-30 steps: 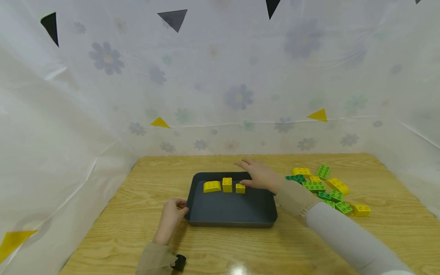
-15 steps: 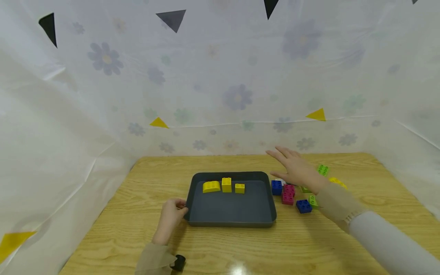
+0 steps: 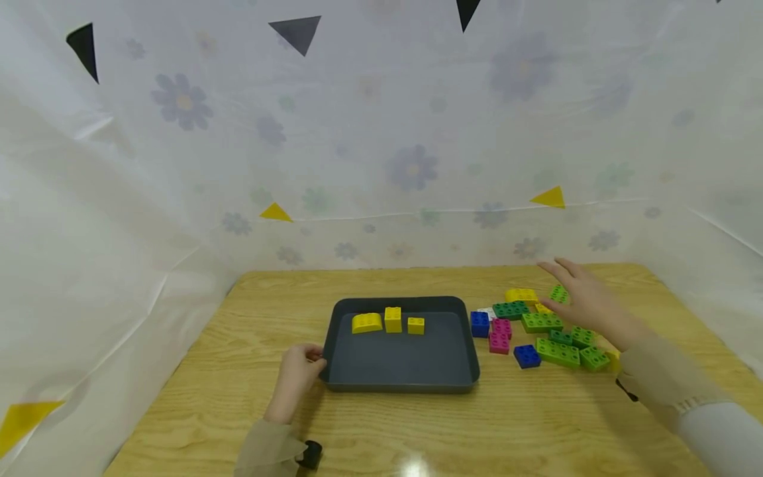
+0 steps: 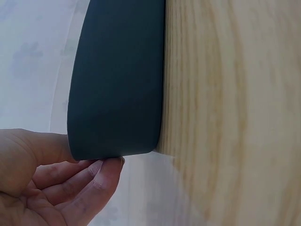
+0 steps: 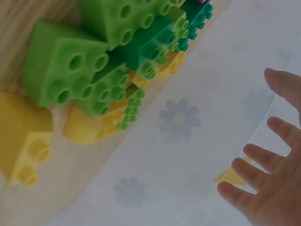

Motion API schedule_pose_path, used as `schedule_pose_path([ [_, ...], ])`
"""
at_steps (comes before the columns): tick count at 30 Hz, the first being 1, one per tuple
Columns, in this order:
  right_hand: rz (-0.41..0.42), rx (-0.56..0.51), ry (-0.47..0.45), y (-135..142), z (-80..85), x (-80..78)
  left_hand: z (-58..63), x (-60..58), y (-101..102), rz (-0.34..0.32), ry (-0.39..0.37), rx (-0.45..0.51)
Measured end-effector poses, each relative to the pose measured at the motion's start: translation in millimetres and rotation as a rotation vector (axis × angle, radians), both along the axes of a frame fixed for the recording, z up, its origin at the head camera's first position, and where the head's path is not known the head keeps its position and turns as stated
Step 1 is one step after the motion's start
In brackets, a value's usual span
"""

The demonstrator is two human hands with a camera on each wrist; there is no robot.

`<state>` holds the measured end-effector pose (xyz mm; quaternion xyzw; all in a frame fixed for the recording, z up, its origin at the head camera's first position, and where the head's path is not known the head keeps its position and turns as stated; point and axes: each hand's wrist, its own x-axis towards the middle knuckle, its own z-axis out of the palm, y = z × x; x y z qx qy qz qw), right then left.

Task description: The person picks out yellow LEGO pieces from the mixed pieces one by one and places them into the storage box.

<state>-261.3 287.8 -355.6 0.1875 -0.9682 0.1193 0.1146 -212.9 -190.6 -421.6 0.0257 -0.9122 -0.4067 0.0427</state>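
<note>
At its left rim, my left hand (image 3: 301, 372) pinches the dark grey tray (image 3: 399, 377); in the left wrist view the thumb (image 4: 51, 147) goes behind the tray wall and fingertips touch its end. Three yellow building bricks stand in a row inside: a curved one (image 3: 366, 323), a tall one (image 3: 393, 319) and a small one (image 3: 416, 325). My right hand (image 3: 587, 301) hovers with spread fingers above the brick pile at the right, holding nothing. Beneath and beside it lie several green bricks (image 3: 558, 352), and the right wrist view shows a yellow brick (image 5: 23, 136) close up.
Blue bricks (image 3: 527, 356), pink bricks (image 3: 499, 342) and a white piece (image 3: 487, 313) lie between tray and green bricks. A yellow curved brick (image 3: 520, 295) sits at the back of the pile. A flowered sheet (image 3: 411, 132) hangs behind the wooden table (image 3: 381, 437).
My right hand has left the small yellow brick in the tray and moved right, over the pile, uncovering the blue and pink bricks. The left hand stays at the tray's rim.
</note>
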Motion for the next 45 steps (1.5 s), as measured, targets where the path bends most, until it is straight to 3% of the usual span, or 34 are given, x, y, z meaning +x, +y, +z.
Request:
schedule_pose_path([
  [13, -0.107, 0.038, -0.217, 48, -28.9, 25.5, -1.4, 1.2, -1, 0.002, 0.009, -0.002],
  [28, -0.109, -0.015, -0.447, 69, -43.4, 37.5, -2.4, 2.1, 0, 0.006, 0.002, 0.0],
  [45, -0.086, -0.03, -0.415, 76, -50.0, 39.9, 0.1, 2.3, -2, 0.01, -0.024, 0.006],
])
